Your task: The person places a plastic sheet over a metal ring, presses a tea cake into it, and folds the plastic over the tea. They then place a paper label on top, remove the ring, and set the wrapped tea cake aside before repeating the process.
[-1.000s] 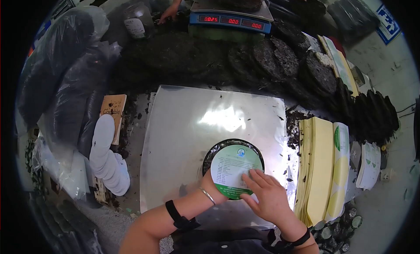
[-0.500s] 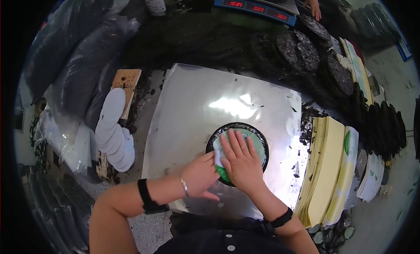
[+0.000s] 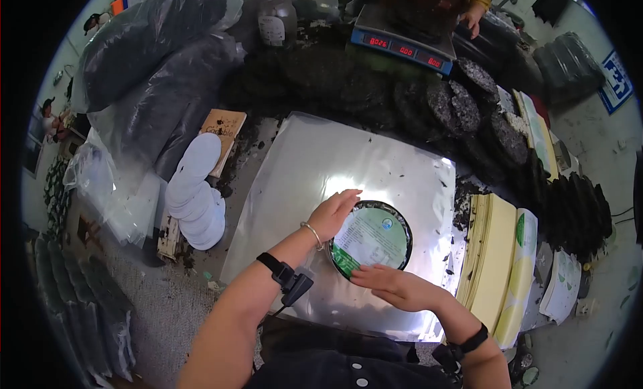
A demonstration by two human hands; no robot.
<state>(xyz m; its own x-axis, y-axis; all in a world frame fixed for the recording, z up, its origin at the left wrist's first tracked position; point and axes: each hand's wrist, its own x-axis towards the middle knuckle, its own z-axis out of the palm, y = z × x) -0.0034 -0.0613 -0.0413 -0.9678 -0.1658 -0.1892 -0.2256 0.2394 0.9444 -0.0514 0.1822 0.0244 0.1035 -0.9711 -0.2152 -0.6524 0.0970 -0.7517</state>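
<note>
Head view looks down on a shiny silver sheet (image 3: 315, 168) on the work table. On it lies a round dark cake (image 3: 407, 235) with a round green and white label (image 3: 372, 238) on top. The cake lies flat, label side up. It is round, so it has no long side. The label's thick green edge is at the low left, close to the person. Its small blue mark is at the far right, so the top of the label points away and to the right.

The left hand (image 3: 333, 213) is open, with its fingers straight and close together. It stands on its edge against the cake's left rim. The right hand (image 3: 395, 286) is open and flat too, with its fingers pointing left along the near rim. The cake sits between the two hands, and no finger curls around it.

A pile of white paper circles (image 3: 197, 188) lies left of the sheet. A stack of yellow sheets (image 3: 492, 255) lies just right of it. More dark cakes (image 3: 462, 104) are lined up behind. Near them is a scale (image 3: 402, 44) with red numbers, and another person's hand (image 3: 472, 17) is beside it.
</note>
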